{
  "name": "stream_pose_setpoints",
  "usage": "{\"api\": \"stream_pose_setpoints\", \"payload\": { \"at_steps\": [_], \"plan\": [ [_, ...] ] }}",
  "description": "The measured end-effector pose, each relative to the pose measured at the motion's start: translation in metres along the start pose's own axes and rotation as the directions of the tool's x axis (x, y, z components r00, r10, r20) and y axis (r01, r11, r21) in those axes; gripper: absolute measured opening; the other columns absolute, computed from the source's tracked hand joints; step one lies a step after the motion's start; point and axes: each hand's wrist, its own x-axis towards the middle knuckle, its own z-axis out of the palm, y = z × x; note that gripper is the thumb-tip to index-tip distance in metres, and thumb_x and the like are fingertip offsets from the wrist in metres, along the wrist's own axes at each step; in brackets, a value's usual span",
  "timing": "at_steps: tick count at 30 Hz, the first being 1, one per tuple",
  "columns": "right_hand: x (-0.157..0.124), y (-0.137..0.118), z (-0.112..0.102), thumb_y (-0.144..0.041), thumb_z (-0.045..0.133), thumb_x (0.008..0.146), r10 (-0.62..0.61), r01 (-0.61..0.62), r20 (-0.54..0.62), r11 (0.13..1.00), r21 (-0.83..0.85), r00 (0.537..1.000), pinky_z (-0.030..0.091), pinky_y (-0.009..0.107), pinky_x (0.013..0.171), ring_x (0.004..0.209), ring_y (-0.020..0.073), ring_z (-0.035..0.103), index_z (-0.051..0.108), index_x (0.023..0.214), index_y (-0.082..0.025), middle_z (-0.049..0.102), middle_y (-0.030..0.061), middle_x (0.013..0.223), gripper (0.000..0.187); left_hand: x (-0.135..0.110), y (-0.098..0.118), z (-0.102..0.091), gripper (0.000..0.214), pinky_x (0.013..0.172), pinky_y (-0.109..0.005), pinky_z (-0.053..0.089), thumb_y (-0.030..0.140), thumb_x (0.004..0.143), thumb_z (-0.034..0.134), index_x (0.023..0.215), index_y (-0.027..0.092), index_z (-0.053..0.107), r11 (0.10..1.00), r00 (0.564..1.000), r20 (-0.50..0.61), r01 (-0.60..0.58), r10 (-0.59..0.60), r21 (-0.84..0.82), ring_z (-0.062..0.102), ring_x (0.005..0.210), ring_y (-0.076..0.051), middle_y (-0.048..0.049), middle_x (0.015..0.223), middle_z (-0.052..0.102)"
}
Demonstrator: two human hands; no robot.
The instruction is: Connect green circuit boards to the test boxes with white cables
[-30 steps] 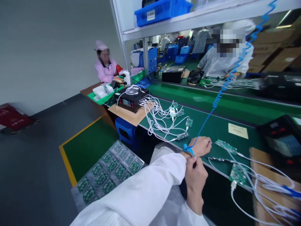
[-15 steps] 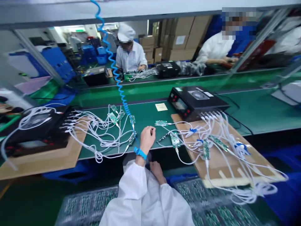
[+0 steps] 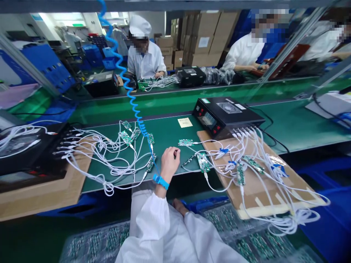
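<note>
Head view: left hand [image 3: 170,160] between circuit boards [image 3: 203,162], blue cord [image 3: 142,128] alongside.

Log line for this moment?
left hand: curled, over bench; right hand: low, partly hidden; wristband: worn left, cord attached; boards: flank left hand

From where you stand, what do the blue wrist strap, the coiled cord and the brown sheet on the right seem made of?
Wrist strap: perhaps fabric or soft plastic; dull, with a curved band. Coiled cord: probably plastic-coated; smooth, its loops holding their shape. Brown sheet: apparently cardboard, mostly matte, judging by its flat, plain tan surface.
</note>
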Motion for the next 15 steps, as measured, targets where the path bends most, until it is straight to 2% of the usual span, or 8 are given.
{"api": "stream_pose_setpoints", "payload": {
  "at_steps": [2, 5, 10, 15],
  "plan": [
    [0.002, -0.002, 0.002, -0.033, 0.067, 0.098, 0.028, -0.026, 0.062, 0.999, -0.029, 0.998, 0.057, 0.034, 0.083, 0.092, 0.0180, 0.068, 0.068, 0.096, -0.015, 0.069, 0.0026, 0.097, 0.018, -0.001, 0.000, -0.001, 0.016, 0.074, -0.031, 0.040, 0.021, 0.100, 0.055, 0.090, 0.019, 0.067, 1.000, 1.000, 0.000, 0.000, 0.000, -0.003, 0.055, 0.078, -0.018, -0.0041, 0.081, 0.062],
    [0.007, -0.004, 0.001, -0.033, 0.070, 0.096, 0.059, -0.053, 0.150, 0.998, -0.044, 0.987, 0.058, 0.037, 0.087, 0.103, 0.0215, 0.068, 0.068, 0.108, -0.016, 0.068, 0.0051, 0.110, 0.021, -0.001, 0.000, -0.001, 0.016, 0.073, -0.031, 0.040, 0.021, 0.100, 0.055, 0.090, 0.019, 0.067, 1.000, 1.000, -0.015, 0.000, 0.000, -0.005, 0.054, 0.076, -0.017, -0.0029, 0.079, 0.061],
    [0.020, 0.003, 0.001, -0.035, 0.070, 0.096, 0.097, -0.103, 0.261, 0.995, 0.008, 0.960, 0.057, 0.039, 0.090, 0.108, 0.0245, 0.066, 0.068, 0.114, -0.017, 0.067, 0.0056, 0.116, 0.026, -0.002, 0.002, -0.003, 0.014, 0.072, -0.030, 0.040, 0.022, 0.100, 0.057, 0.091, 0.019, 0.067, 1.000, 1.000, -0.010, -0.009, 0.009, -0.003, 0.053, 0.074, -0.016, -0.0012, 0.077, 0.059],
    [0.031, 0.015, 0.008, -0.034, 0.070, 0.096, 0.096, -0.133, 0.286, 0.984, 0.115, 0.953, 0.056, 0.041, 0.094, 0.113, 0.0244, 0.065, 0.067, 0.117, -0.019, 0.067, 0.0065, 0.120, 0.026, -0.003, 0.007, -0.006, 0.014, 0.072, -0.030, 0.041, 0.025, 0.100, 0.057, 0.094, 0.021, 0.068, 1.000, 1.000, 0.021, 0.005, -0.005, 0.001, 0.054, 0.076, -0.016, -0.0012, 0.081, 0.060]
  ]
}}
